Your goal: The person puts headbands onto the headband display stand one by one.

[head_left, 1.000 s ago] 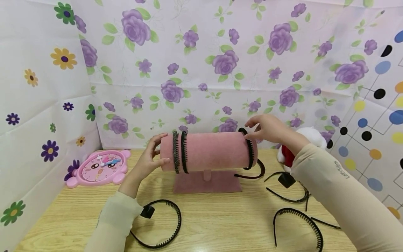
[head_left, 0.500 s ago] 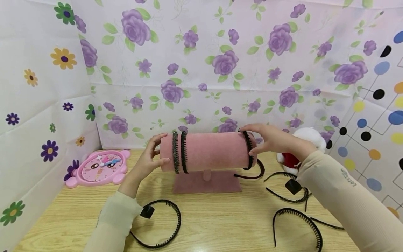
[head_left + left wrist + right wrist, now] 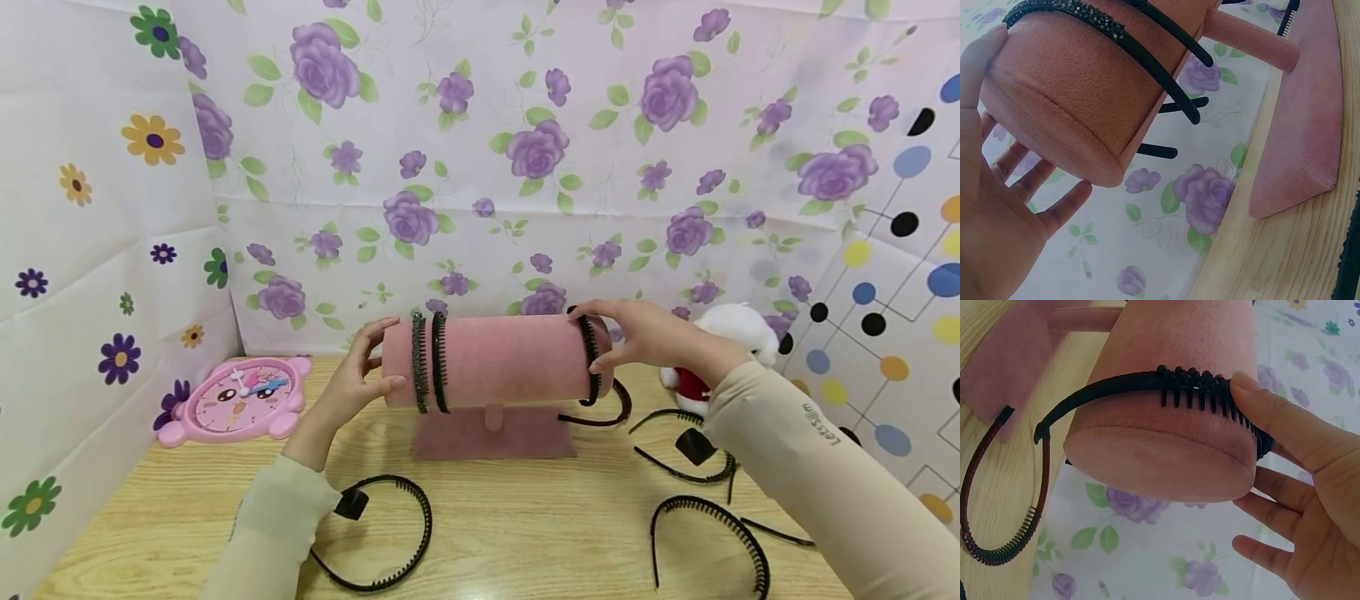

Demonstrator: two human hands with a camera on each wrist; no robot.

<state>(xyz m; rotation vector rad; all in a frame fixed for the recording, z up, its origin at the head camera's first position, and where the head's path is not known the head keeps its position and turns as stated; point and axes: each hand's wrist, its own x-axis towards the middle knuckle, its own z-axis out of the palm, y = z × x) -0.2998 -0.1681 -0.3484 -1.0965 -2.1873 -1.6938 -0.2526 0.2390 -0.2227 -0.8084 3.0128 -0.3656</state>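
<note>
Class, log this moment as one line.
left hand: holds left end of pink velvety cylinder; right hand: grips black toothed headband at right end; two other dark headbands: around left part

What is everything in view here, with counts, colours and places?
Velvet cylinder stand: one, pink, centre
Toothed curved headbands: three, black, on cylinder; leftmost glittery
Curved headband: one, dark red, at base's right
Loose headbands: at least three, black, table's left and right
Plastic clock: one, pink, left
Plush toy: one, red and white, right
Wooden table: one, tan, below
Patterned cloths: three, mainly white, behind, both sides
Boxy cameras: two, black, wrists
Sleeves: two, cream, forearms
Left hand: one, cylinder's left end
Right hand: one, cylinder's right headband
</note>
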